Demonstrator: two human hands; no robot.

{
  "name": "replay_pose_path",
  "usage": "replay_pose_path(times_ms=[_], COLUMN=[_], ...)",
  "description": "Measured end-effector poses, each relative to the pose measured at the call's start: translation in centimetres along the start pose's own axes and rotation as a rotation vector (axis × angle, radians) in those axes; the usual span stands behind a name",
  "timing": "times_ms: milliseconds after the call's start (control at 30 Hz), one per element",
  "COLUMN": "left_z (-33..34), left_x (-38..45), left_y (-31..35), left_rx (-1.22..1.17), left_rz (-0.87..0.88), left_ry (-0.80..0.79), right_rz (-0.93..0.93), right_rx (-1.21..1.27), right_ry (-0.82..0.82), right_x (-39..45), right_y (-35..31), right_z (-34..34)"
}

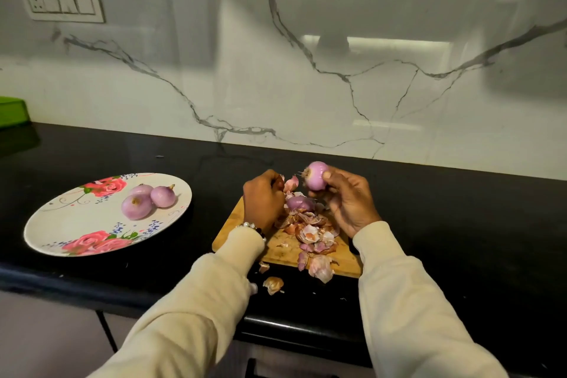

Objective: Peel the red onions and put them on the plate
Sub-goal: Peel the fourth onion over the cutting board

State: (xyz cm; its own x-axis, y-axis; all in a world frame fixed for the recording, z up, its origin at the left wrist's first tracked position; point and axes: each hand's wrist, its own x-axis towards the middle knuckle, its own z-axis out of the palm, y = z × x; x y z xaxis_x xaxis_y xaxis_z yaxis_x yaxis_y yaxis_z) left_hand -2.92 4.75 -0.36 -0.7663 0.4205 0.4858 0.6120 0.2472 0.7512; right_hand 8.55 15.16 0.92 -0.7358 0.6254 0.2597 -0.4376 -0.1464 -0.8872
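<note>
Right hand (343,202) has its grip pinched around a peeled onion (317,175) up above the cutting board (285,247), left hand (263,198) is curled over the skins (310,230) but can't tell what it holds, and three peeled ones (150,198) sit on the plate (61,230) on the bench (445,224).

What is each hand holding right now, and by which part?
Right hand holds a peeled onion by its side. Left hand is curled over the peels; what it grips cannot be told.

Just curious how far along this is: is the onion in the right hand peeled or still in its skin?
Peeled: the onion the right hand holds looks smooth, glossy purple.
</note>
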Motion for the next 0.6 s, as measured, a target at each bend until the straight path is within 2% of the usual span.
replay_pose_path(times_ms=[67, 200, 300, 400, 467, 600], left_z=[-0.2, 0.1, -0.2, -0.9, -1.3, -2.3], left_x=[0.1, 0.0, -0.3, -0.4, -0.5, -0.7], left_y=[-0.3, -1.1, -1.2, -0.5, -0.2, -0.6], left_rx=[-0.031, -0.004, 0.002, 0.136, 0.19, 0.197], left_rz=[0.029, 0.125, 0.068, 0.026, -0.012, 0.049], left_ry=[0.035, -0.01, -0.055, -0.029, -0.064, -0.134], right_rz=[-0.01, -0.027, -0.023, -0.011, -0.004, -0.007], right_rx=[-0.078, -0.254, -0.362, -0.476, -0.545, -0.593], right_ry=[0.005, 0.017, 0.038, 0.027, 0.029, 0.049], right_x=[0.0, 0.2, 0.1, -0.2, -0.6, -1.0], right_y=[-0.1, 0.4, 0.3, 0.4, 0.2, -0.4], right_z=[-0.5, -1.6, -2.1, -1.9, -1.5, -0.7])
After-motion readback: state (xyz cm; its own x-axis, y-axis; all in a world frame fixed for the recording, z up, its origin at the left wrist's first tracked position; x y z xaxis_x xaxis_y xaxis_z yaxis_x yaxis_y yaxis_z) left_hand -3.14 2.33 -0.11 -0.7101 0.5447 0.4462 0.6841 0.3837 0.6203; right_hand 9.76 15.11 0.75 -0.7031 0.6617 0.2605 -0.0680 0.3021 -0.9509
